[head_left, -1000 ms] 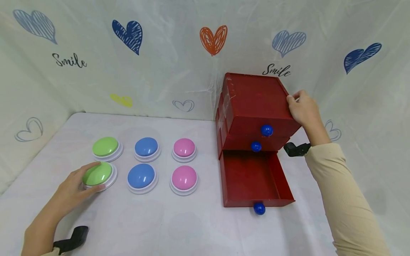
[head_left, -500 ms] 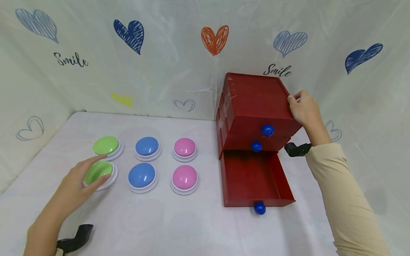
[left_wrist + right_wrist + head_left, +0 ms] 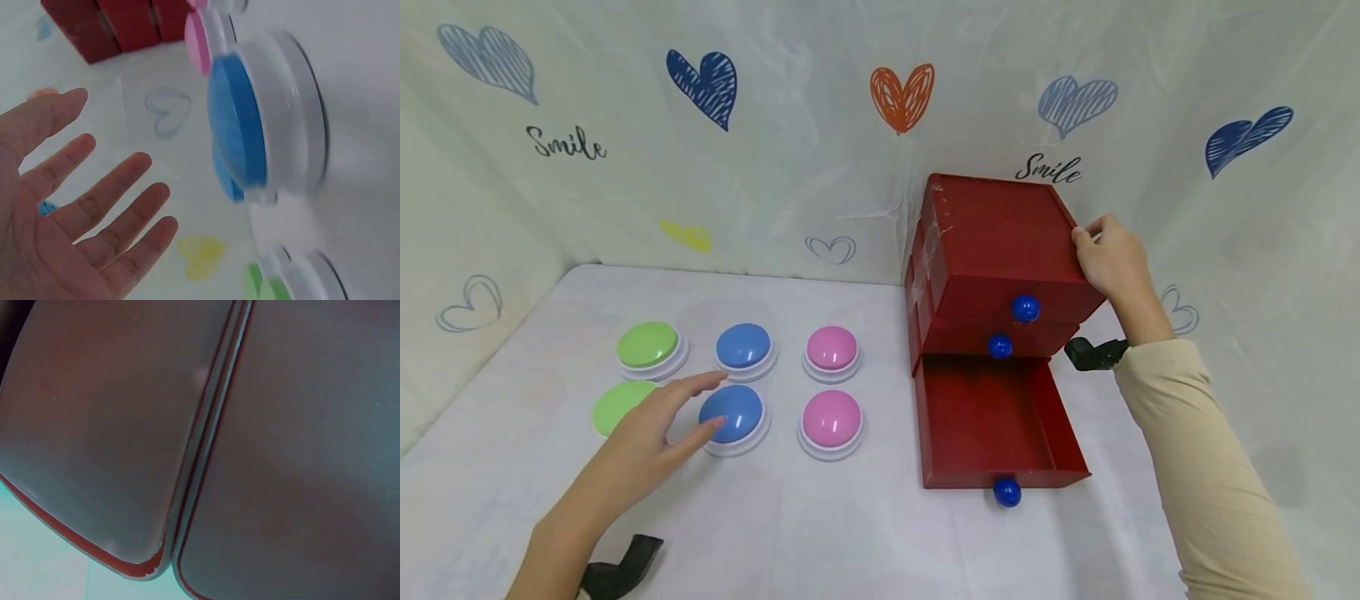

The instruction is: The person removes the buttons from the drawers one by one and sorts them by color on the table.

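Observation:
In the head view my left hand (image 3: 647, 442) reaches over the table, fingers spread around the near blue dome button (image 3: 731, 414). The left wrist view shows that hand (image 3: 81, 212) holding nothing, with a gap between its fingers and the blue button (image 3: 237, 119). Partly behind the hand is the near green button (image 3: 621, 406). My right hand (image 3: 1111, 257) grips the top right edge of a red drawer unit (image 3: 1000, 237), thumb on its upper face. Its bottom drawer (image 3: 992, 417) is pulled out. The right wrist view holds only dark red panels (image 3: 106, 437).
Behind the near row stand another green button (image 3: 647, 344), another blue one (image 3: 743, 345) and a pink one (image 3: 831, 347). A second pink button (image 3: 831, 418) is in the near row. Blue ball knobs (image 3: 1007, 492) stick out from the drawers. A white cloth with printed hearts hangs behind.
My left hand has left the near green button and moved right to the near blue one. The right hand keeps its place on the drawer unit.

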A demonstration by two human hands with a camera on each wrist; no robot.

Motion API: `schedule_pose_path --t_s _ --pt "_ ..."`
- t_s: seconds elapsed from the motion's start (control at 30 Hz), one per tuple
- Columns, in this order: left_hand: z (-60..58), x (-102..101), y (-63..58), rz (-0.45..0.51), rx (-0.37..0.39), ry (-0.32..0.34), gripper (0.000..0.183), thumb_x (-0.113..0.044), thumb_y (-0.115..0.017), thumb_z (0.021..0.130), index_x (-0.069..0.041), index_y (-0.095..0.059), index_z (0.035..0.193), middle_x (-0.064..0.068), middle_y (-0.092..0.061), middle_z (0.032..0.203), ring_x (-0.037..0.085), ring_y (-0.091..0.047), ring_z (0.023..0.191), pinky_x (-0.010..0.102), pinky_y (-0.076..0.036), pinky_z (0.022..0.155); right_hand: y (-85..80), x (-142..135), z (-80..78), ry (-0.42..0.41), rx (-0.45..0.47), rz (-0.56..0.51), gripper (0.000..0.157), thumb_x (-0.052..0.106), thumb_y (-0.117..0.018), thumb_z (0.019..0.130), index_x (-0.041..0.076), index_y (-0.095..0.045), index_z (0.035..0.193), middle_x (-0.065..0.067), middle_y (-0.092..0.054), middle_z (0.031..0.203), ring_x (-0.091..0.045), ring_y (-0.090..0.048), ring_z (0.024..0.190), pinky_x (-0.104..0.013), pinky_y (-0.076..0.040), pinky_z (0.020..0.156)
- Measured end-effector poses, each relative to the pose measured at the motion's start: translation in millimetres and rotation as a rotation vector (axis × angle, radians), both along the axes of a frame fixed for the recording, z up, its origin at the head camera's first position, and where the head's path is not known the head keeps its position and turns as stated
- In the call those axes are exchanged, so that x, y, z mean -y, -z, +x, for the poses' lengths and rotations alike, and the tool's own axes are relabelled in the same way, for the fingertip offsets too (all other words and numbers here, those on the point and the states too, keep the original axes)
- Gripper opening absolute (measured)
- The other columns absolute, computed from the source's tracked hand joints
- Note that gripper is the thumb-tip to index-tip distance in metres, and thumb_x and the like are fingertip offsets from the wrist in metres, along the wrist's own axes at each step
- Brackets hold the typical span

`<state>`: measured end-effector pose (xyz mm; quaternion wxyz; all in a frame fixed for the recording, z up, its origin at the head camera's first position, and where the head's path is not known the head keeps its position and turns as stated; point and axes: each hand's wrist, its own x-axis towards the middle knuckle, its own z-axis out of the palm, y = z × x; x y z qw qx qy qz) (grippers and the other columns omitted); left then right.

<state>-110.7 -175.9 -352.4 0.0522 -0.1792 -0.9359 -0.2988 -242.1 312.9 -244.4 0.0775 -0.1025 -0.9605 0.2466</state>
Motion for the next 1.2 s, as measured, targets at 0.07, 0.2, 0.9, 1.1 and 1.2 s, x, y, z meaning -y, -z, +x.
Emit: schedule_pose_path --t_s 0.07,0.2,0.9,1.1,1.2 --pt "0.8 -10.3 -1.4 -0.013 -0.010 0.026 0.052 -0.023 -0.067 0.086 -0.013 -0.048 0.133 0.012 -0.060 0.121 0.032 -0.054 0.114 0.054 -0.043 0.092 0.2 -0.2 0.0 -0.001 0.000 -0.001 0.055 0.040 -0.026 0.099 -0.005 -0.040 0.125 -0.026 -0.052 0.106 -0.036 -0.055 0.089 -0.037 -0.048 0.064" --pt "1.1 -30.4 -1.4 0.010 -0.030 0.086 0.048 -0.022 -0.066 0.086 -0.016 -0.050 0.131 0.004 -0.066 0.111 0.023 -0.062 0.104 0.045 -0.051 0.084 -0.2 -0.3 0.4 0.001 0.005 -0.009 0.055 0.041 -0.026 0.099 -0.005 -0.039 0.126 -0.026 -0.052 0.107 -0.036 -0.055 0.089 -0.037 -0.049 0.064" --pt "18.7 -135.0 7.0 -0.003 0.219 0.443 0.040 -0.028 -0.062 0.089 -0.025 -0.052 0.127 -0.006 -0.067 0.103 0.008 -0.063 0.092 0.019 -0.053 0.076 1.3 0.0 -0.4 0.005 0.002 0.000 0.054 0.040 -0.026 0.099 -0.005 -0.039 0.126 -0.026 -0.053 0.107 -0.036 -0.057 0.088 -0.037 -0.050 0.063" --pt "25.4 -160.7 8.3 0.012 0.277 0.507 0.041 -0.033 -0.062 0.089 -0.026 -0.052 0.128 -0.007 -0.066 0.107 0.005 -0.062 0.094 0.014 -0.050 0.074 1.5 0.0 -0.4 0.003 0.001 -0.006 0.055 0.040 -0.026 0.099 -0.005 -0.039 0.127 -0.026 -0.053 0.107 -0.036 -0.057 0.088 -0.038 -0.051 0.064" --pt "27.9 -171.5 11.9 0.019 0.253 0.538 0.040 -0.034 -0.061 0.089 -0.026 -0.052 0.127 -0.007 -0.066 0.108 0.003 -0.061 0.093 0.013 -0.050 0.074 1.1 0.0 -0.4 0.005 -0.002 0.001 0.054 0.039 -0.026 0.099 -0.005 -0.039 0.126 -0.027 -0.052 0.107 -0.037 -0.056 0.089 -0.039 -0.050 0.064"
